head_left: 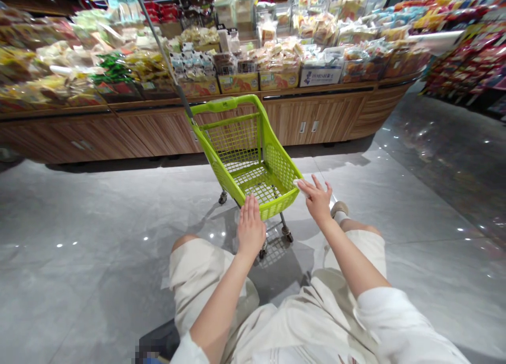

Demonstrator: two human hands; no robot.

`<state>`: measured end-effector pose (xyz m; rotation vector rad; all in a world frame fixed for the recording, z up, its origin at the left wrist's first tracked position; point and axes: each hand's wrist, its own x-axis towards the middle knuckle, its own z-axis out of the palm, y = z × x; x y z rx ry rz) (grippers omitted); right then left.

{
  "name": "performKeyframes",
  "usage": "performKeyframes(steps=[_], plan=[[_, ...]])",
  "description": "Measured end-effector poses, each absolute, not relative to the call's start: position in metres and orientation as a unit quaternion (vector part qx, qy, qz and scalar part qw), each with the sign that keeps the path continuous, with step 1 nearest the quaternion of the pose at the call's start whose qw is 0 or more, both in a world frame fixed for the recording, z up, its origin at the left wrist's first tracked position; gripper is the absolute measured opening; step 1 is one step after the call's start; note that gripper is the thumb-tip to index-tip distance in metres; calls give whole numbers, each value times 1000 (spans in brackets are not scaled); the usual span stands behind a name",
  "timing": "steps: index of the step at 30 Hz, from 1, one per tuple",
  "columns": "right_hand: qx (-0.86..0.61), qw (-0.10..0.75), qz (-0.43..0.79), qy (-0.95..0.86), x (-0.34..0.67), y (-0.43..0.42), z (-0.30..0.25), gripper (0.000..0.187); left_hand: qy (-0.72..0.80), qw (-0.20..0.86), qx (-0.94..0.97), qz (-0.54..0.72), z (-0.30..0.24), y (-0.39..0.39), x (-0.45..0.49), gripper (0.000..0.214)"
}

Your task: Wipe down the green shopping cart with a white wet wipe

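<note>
A small green plastic shopping cart (281, 208) with a lattice basket stands in front of me on its wheels. Nothing lies inside its basket. My left hand (252, 223) rests on the near rim at the left corner, fingers stretched out flat together. At the right corner, my right hand (318, 202) presses a folded white wipe (299, 186) against the rim, its outer fingers raised apart. Most of the wipe is hidden under the fingers, so I cannot tell if it is cloth or paper.
Behind the cart runs a wood-panelled display counter (320, 119) stacked with packaged snacks. A thin grey pole (162, 50) rises from the cart's far left corner. More goods (466, 64) stand at right. Glossy grey tiles (98, 222) surround the cart.
</note>
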<state>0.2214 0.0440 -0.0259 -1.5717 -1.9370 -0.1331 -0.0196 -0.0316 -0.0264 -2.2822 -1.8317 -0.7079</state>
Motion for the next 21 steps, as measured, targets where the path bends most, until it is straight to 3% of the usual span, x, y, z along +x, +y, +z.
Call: performKeyframes(steps=[5, 10, 15, 21], plan=[[-542, 360, 4, -760, 145, 9, -25, 68, -607, 57, -753, -248, -29, -33, -18, 82], [-465, 352, 37, -811, 96, -16, -23, 70, -607, 61, -757, -234, -29, -34, -21, 79], [-470, 318, -21, -823, 161, 12, -28, 75, -598, 69, -767, -220, -25, -34, -25, 76], [-580, 329, -44, -744, 226, 51, -26, 66, -603, 60, -762, -229, -24, -32, -22, 76]])
